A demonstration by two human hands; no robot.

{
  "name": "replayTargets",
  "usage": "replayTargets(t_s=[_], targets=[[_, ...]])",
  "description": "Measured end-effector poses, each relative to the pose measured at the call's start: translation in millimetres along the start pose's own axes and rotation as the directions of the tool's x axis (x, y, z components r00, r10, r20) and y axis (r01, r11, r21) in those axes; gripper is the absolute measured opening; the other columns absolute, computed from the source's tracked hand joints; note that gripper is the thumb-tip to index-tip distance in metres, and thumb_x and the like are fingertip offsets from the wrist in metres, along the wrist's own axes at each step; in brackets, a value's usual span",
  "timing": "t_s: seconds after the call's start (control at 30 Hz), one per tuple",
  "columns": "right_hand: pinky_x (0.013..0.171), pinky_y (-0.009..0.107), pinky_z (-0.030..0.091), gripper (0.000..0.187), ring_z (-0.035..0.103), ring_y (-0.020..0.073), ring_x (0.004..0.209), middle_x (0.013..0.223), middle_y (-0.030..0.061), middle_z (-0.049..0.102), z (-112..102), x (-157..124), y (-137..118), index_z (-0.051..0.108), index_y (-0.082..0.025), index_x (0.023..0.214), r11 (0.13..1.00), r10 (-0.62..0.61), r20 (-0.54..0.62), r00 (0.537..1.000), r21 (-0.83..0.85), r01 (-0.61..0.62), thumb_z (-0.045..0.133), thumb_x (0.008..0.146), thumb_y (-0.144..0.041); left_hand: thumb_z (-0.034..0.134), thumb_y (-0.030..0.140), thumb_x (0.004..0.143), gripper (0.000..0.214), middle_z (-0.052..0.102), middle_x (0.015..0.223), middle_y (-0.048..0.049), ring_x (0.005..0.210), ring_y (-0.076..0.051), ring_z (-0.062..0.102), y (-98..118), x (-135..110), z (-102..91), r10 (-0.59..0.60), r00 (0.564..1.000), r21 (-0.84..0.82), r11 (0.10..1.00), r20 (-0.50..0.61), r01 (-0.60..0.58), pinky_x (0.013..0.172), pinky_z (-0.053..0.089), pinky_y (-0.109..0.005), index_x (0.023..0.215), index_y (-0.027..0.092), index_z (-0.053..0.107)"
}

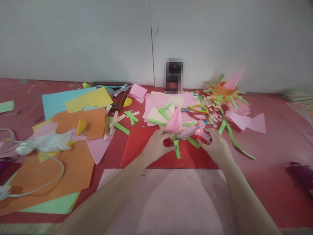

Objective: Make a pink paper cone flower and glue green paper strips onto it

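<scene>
My left hand pinches the base of a pink paper cone with green paper strips fanned out beneath it, over a red sheet. My right hand is closed on a small stapler whose metal jaw meets the cone's base from the right. Both hands rest low on the red sheet, a few centimetres apart.
Yellow-handled scissors lie behind the cone among pink and cream paper. A finished orange-and-pink paper flower stands at the back right. Orange, yellow, blue and green sheets cover the left side, with a white cable. A wall runs behind.
</scene>
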State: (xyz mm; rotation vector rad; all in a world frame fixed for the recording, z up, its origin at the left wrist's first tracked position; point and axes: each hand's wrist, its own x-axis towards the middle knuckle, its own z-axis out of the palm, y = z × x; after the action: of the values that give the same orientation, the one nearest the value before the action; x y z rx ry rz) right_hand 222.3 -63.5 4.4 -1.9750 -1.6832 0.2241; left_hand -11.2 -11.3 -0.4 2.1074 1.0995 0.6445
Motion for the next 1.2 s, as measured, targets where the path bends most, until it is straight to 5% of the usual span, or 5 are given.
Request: replayTargets(t_s=[0.17,0.57,1.2], targets=[[0.067,0.032,0.042,0.040,0.057,0.0229,0.086,0.099,0.0071,0.060,-2.6,0.7,4.1,0.052,-0.022,0.101,1.000,-0.026,0.024,0.999,-0.008,0.026,0.054,0.073,-0.051,0.073,0.027,0.067,0.019,0.053,0.098,-0.0020,0.098,-0.020,0.051,2.0,0.1,-1.0,-0.005,1.000,-0.017,1.000,0.003,0.005,0.087,0.044,-0.037,0.082,0.023,0.063],[0.063,0.031,0.042,0.049,0.056,0.0214,0.076,0.088,0.0049,0.060,-6.9,3.1,8.0,0.050,-0.022,0.098,0.988,0.146,0.059,0.988,0.039,-0.149,0.057,0.066,-0.059,0.072,0.023,0.066,0.029,0.057,0.093,-0.0001,0.091,-0.019,0.052,2.5,-0.4,3.0,-0.006,0.999,0.013,1.000,-0.039,0.007,0.079,0.045,-0.034,0.088,0.023,0.054],[0.058,0.029,0.040,0.046,0.056,0.0199,0.068,0.082,0.0045,0.061,-8.2,2.2,6.2,0.051,-0.023,0.097,0.987,0.141,0.134,0.981,0.062,-0.150,0.058,0.064,-0.054,0.067,0.022,0.071,0.023,0.059,0.093,-0.0006,0.094,-0.021,0.053,6.9,-0.6,0.7,-0.019,0.999,0.040,0.999,-0.045,0.021,0.079,0.044,-0.034,0.089,0.022,0.053]])
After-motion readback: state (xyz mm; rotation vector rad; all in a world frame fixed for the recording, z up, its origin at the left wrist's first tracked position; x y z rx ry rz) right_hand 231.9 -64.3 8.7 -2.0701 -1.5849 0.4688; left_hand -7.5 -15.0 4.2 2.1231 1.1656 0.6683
